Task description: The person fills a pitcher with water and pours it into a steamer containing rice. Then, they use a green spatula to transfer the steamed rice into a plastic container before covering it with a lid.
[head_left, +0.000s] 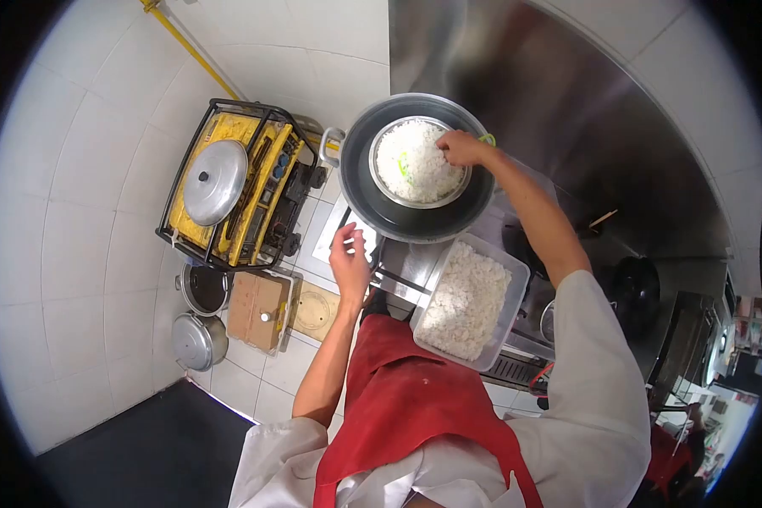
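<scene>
A metal bowl heaped with white rice sits inside a large dark-walled pot. Bright green bits show on the rice. My right hand is over the bowl's right rim, its fingers curled together with the tips at the rice; what they hold, if anything, is hidden. My left hand hangs below the pot, fingers loosely bent and apart, holding nothing. Nearer my body, a clear plastic tub contains more white rice.
On the left stands a yellow generator in a black frame, with a metal lid on top. Below it are a cardboard box and two metal pots. A dark wok sits right of my right arm.
</scene>
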Tool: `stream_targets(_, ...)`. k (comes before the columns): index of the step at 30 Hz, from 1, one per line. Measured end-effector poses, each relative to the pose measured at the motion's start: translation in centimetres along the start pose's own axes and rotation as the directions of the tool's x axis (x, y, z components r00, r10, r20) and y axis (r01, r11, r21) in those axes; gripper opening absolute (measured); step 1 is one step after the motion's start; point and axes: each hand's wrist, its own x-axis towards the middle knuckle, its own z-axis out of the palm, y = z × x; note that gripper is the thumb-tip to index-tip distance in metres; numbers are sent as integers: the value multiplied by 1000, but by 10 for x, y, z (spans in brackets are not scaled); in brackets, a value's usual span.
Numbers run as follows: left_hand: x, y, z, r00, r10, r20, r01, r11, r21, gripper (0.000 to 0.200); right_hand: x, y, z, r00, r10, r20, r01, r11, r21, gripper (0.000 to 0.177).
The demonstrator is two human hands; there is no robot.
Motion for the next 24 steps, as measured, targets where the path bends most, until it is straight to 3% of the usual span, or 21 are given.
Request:
stream_targets(1, 6, -6, 6, 980, -175, 100, 189, 970, -153, 27, -4, -2, 11, 992, -14, -123, 2, 996, -91, 21)
stream_targets(3, 15, 9, 19, 847, -434, 307, 526, 768, -365, 25, -12, -3, 24, 979, 37, -200, -45, 998, -32, 19)
stream_targets(6, 22, 17, 45, 799, -467, 379, 588, 738, -330, 23, -26, -6, 28, 949, -27, -315, 3, 997, -77, 16)
stream_targets(9, 26, 29, 62, 878, -373, 300, 410, 909, -71, 20, -37, -13, 22, 912, -162, -377, 107, 981, -163, 13)
stream_targets(11, 29, 29, 71, 965, -156, 209, 135, 985, 108, 20, -40, -11, 24, 871, -225, -436, 149, 968, -201, 12)
stream_targets(13, 34, 27, 77, 977, 94, 194, -148, 946, 287, 24, -42, -8, 26, 841, -263, -473, 178, 960, -217, 11)
stream_targets(16, 44, 21, 92, 890, 422, 172, -455, 803, 385, 31, -41, -1, 27, 819, -284, -498, 201, 956, -215, 11)
stream_targets(24, 68, 28, 107, 830, 491, 266, -554, 667, 498, 32, -56, -3, 16, 791, -297, -534, 166, 946, -280, 11)
